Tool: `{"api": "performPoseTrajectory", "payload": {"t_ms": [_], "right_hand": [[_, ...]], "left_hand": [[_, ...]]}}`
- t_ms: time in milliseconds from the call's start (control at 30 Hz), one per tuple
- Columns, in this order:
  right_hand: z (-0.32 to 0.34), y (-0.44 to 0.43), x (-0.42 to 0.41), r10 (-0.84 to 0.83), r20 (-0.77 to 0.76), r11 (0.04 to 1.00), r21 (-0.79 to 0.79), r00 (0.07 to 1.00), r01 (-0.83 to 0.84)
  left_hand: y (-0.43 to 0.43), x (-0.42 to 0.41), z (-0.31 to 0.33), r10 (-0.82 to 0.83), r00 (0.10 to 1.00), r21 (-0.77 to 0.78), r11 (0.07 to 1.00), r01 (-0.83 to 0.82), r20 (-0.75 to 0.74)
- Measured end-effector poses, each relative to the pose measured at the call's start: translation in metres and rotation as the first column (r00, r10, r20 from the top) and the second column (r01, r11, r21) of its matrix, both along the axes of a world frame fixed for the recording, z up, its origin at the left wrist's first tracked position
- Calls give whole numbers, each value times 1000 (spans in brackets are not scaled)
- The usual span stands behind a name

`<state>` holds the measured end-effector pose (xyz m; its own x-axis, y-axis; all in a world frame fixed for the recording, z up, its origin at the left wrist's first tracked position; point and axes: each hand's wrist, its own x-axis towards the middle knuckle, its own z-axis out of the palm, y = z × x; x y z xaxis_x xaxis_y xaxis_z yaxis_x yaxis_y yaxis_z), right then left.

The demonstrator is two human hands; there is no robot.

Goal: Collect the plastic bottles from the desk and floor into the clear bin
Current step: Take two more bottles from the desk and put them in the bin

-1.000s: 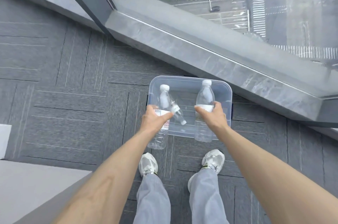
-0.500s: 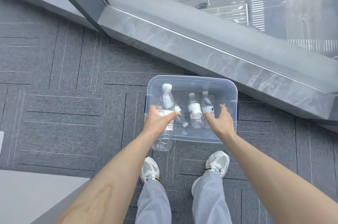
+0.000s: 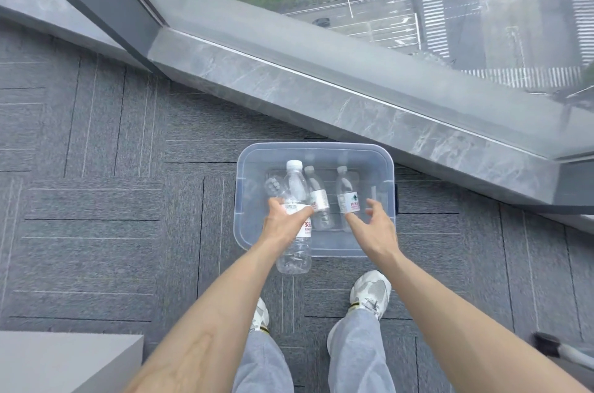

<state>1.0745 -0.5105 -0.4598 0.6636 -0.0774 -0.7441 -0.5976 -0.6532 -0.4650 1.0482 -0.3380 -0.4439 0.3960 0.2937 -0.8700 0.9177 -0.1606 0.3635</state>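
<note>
The only view comes from a wide-angle camera worn on the person's head, which looks steeply down over the left hand (image 3: 283,227) and the right hand (image 3: 377,232) to the carpet floor (image 3: 96,232). The clear bin (image 3: 321,146) lies near, in the middle of the frame. The upper part of the frame faces forward, through the window (image 3: 482,7) to a street far below.

Clear bin (image 3: 382,164), grey striped carpet (image 3: 96,216)

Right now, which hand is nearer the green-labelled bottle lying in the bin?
Right. The right hand is open just beside the green-labelled bottle; the left hand grips a larger bottle farther left, past the middle bottle.
</note>
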Motion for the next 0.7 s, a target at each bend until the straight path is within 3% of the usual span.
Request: {"api": "performPoseTrajectory", "payload": {"t_ms": [200, 467, 700], "right_hand": [[-20, -24, -2, -73, 6, 997, 31, 997, 73], [-52, -40, 2, -61, 39, 998, 37, 997, 60], [-20, -45, 6, -115, 39, 991, 67, 993, 113]], "left_hand": [[-32, 18, -39, -48, 999, -25, 999, 48, -12], [-68, 51, -97, -105, 994, 51, 993, 107, -36], [-64, 47, -63, -196, 977, 145, 968, 206, -79]]}}
